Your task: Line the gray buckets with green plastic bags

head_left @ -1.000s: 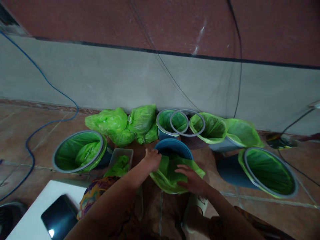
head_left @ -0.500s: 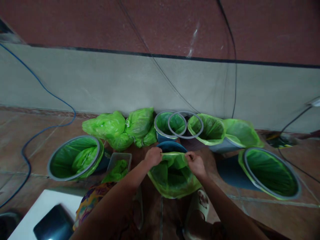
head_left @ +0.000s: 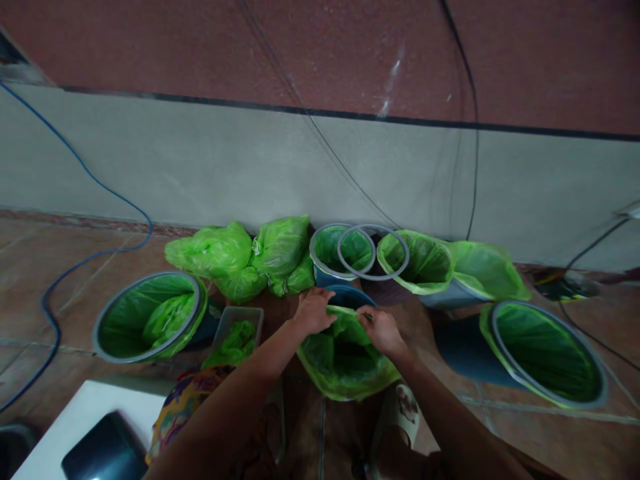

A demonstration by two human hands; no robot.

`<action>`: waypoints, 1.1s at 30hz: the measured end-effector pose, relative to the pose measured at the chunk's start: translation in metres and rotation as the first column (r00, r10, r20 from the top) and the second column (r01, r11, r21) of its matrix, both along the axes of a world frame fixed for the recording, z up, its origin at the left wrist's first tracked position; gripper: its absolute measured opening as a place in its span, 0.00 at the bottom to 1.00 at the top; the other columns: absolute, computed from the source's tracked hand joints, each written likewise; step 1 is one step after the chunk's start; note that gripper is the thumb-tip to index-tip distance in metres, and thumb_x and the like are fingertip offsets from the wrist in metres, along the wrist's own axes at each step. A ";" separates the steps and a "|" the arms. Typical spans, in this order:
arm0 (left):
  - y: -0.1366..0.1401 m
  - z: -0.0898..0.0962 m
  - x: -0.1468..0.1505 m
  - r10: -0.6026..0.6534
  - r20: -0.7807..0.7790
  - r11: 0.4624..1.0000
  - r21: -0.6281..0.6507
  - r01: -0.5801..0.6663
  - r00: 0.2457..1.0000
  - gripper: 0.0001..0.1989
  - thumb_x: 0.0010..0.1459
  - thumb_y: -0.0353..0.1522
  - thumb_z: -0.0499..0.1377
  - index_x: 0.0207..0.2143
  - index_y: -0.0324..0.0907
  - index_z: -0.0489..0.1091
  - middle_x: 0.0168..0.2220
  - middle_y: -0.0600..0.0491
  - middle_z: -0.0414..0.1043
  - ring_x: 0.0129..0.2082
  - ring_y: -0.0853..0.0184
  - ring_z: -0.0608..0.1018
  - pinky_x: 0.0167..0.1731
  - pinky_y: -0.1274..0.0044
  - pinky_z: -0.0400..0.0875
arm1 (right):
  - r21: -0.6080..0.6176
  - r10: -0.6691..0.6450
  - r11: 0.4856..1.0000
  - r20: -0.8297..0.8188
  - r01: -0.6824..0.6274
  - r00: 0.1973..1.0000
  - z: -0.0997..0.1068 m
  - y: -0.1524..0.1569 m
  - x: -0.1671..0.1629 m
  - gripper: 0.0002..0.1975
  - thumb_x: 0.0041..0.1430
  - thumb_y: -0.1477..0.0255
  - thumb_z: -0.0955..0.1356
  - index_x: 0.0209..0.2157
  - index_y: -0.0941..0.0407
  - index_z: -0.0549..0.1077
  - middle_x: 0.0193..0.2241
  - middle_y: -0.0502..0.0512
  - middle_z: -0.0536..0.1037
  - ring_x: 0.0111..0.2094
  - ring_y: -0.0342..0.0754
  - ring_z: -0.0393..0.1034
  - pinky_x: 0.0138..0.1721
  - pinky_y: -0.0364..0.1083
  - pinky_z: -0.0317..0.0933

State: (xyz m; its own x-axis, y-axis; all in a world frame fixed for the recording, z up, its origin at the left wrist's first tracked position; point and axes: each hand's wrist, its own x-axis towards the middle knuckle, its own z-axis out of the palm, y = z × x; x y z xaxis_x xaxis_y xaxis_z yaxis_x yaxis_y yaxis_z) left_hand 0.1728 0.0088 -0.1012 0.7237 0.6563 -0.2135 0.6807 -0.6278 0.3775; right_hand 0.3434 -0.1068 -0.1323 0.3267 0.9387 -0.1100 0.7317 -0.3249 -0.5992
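Fingers of the left hand (head_left: 313, 312) are no longer pinching — they are spreading loosely over the far-left edge of the translucent lime-green plastic liner (head_left: 353, 385), while the right hand (head_left: 383, 331) is keeping its thumb-and-finger grasp on the far-right edge. Both hands are sitting closer together now, so the edge is slackening. The liner is gaping on the near side of the round blue plastic bin (head_left: 351, 294), leaving its far part showing — dimness is probably hiding how the liner is seating.
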 end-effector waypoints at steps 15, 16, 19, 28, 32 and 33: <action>0.007 0.006 0.006 -0.068 0.039 0.998 0.018 0.067 0.997 0.16 0.64 0.38 0.46 0.40 0.40 0.70 0.37 0.49 0.75 0.39 0.64 0.77 0.41 0.75 0.68 | 0.025 -0.064 0.997 -0.192 0.069 0.979 0.007 -0.018 0.025 0.14 0.49 0.73 0.66 0.39 0.52 0.77 0.38 0.53 0.80 0.41 0.52 0.73 0.48 0.50 0.63; 0.008 0.004 0.004 -0.053 0.046 0.999 0.015 0.053 0.998 0.15 0.64 0.39 0.47 0.40 0.41 0.70 0.36 0.50 0.75 0.39 0.65 0.76 0.41 0.76 0.68 | 0.040 -0.092 0.994 -0.225 0.104 0.970 0.002 -0.019 0.028 0.13 0.48 0.72 0.67 0.38 0.52 0.78 0.38 0.53 0.80 0.41 0.52 0.74 0.48 0.51 0.63; 0.016 -0.002 -0.003 -0.036 0.082 0.998 -0.042 0.039 0.996 0.10 0.61 0.36 0.51 0.39 0.42 0.70 0.36 0.52 0.75 0.38 0.67 0.76 0.41 0.78 0.67 | 0.080 -0.177 0.972 -0.373 0.222 0.911 -0.016 -0.020 0.037 0.12 0.46 0.69 0.68 0.35 0.53 0.78 0.36 0.54 0.81 0.39 0.52 0.74 0.47 0.51 0.64; 0.052 -0.035 0.014 0.282 0.001 0.957 -0.073 -0.281 0.959 0.11 0.60 0.33 0.51 0.38 0.40 0.73 0.37 0.49 0.76 0.39 0.66 0.76 0.41 0.75 0.68 | 0.061 -0.342 0.915 -0.403 0.398 0.849 -0.049 0.027 0.058 0.11 0.46 0.64 0.67 0.27 0.56 0.77 0.26 0.53 0.79 0.28 0.48 0.72 0.33 0.46 0.63; 0.069 -0.054 0.032 0.393 -0.016 0.915 -0.085 -0.393 0.919 0.13 0.61 0.33 0.50 0.40 0.38 0.73 0.39 0.45 0.76 0.40 0.63 0.76 0.41 0.73 0.68 | 0.027 -0.394 0.907 -0.302 0.421 0.868 -0.063 0.059 0.068 0.08 0.48 0.68 0.67 0.28 0.55 0.77 0.27 0.53 0.79 0.31 0.48 0.72 0.36 0.46 0.62; 0.073 -0.059 0.035 0.411 -0.016 0.906 -0.100 -0.410 0.911 0.13 0.60 0.33 0.51 0.40 0.38 0.73 0.39 0.45 0.76 0.41 0.63 0.76 0.41 0.73 0.68 | 0.014 -0.401 0.905 -0.306 0.425 0.864 -0.068 0.065 0.070 0.07 0.48 0.69 0.67 0.28 0.56 0.77 0.26 0.52 0.79 0.31 0.49 0.72 0.36 0.46 0.62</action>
